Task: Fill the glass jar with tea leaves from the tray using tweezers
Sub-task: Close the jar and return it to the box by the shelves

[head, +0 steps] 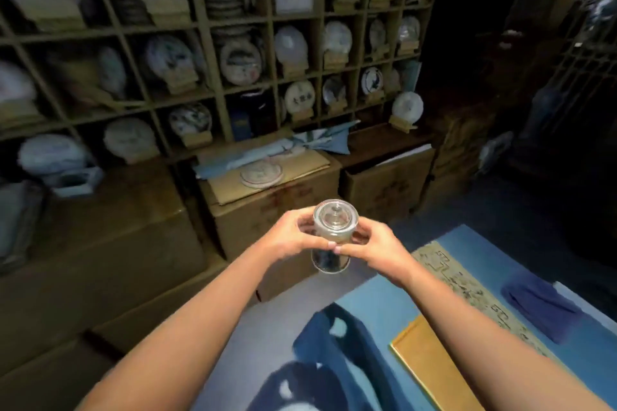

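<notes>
Both hands, left (289, 237) and right (370, 243), gripped the lidded jar (334, 233) beyond the table (374, 294); opening probably came next.

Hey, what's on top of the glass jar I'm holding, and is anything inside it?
A clear glass lid with a small knob sits on the glass jar. Both hands, left hand and right hand, cover its middle. The bottom looks dark, but blur hides whether that is tea.

Blue table (384, 297) w/ cloths (542, 305), tray (430, 364)
</notes>
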